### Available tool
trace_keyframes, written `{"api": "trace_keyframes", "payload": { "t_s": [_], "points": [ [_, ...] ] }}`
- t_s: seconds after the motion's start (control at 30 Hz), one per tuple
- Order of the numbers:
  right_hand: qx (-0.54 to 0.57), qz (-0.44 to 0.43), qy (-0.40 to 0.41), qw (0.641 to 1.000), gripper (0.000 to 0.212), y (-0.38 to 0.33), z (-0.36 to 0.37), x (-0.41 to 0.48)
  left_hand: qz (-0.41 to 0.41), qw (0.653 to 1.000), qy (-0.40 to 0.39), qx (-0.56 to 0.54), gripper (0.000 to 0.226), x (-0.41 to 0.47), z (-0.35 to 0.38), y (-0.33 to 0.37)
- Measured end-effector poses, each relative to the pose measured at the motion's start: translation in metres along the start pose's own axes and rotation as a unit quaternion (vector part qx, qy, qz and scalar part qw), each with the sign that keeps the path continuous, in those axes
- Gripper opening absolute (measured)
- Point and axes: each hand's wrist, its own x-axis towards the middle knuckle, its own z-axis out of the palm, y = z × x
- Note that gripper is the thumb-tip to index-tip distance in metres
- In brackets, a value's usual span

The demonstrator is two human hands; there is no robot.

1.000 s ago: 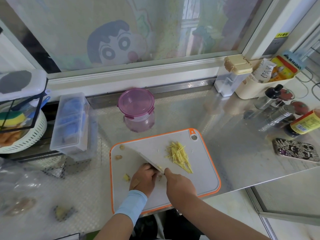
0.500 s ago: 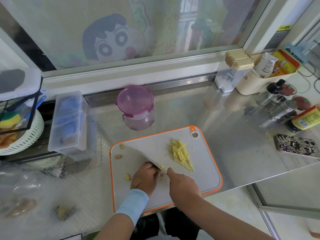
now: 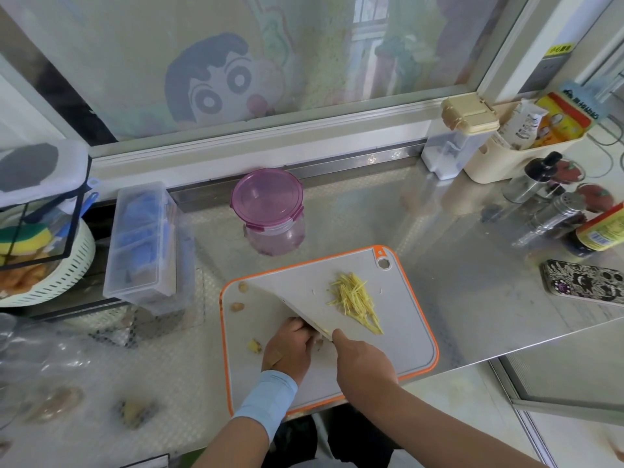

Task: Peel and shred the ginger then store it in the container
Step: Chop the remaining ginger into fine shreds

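- On the counter [image 3: 456, 265], near its front edge, lies the cutting board [image 3: 405, 336], close to the body for easy cutting.
- Behind the board waits the container [image 3: 270, 211], lid on, ready for storing.
- Right hand [image 3: 364, 363]: its grip is closed around the knife [image 3: 297, 307], blade slanted across the board.
- Left hand [image 3: 290, 346]: its curled grip holds the ginger piece, hidden under it, against the blade.
- Finished shreds [image 3: 354, 298] lie to the right, away from the cutting.
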Motion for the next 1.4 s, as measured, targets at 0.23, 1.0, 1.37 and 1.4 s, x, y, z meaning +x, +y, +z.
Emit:
{"api": "trace_keyframes", "payload": {
  "t_s": [0.23, 1.0, 1.37, 1.4],
  "points": [
    [0.003, -0.014, -0.001, 1.000, 0.041, -0.006, -0.003, 0.013, -0.020, 1.000, -0.004, -0.003, 0.013, 0.000, 0.001, -0.001],
    [0.001, -0.005, -0.007, 1.000, 0.033, -0.004, -0.006, 0.011, -0.042, 0.999, -0.017, -0.015, 0.015, 0.001, 0.000, 0.000],
    [0.001, -0.013, -0.010, 1.000, 0.031, -0.006, -0.005, 0.016, -0.028, 1.000, 0.005, -0.009, 0.017, -0.001, 0.000, 0.002],
    [0.004, -0.014, -0.012, 1.000, 0.031, -0.006, -0.005, 0.016, -0.031, 0.999, 0.005, -0.011, 0.017, -0.001, -0.001, 0.002]
  ]
}}
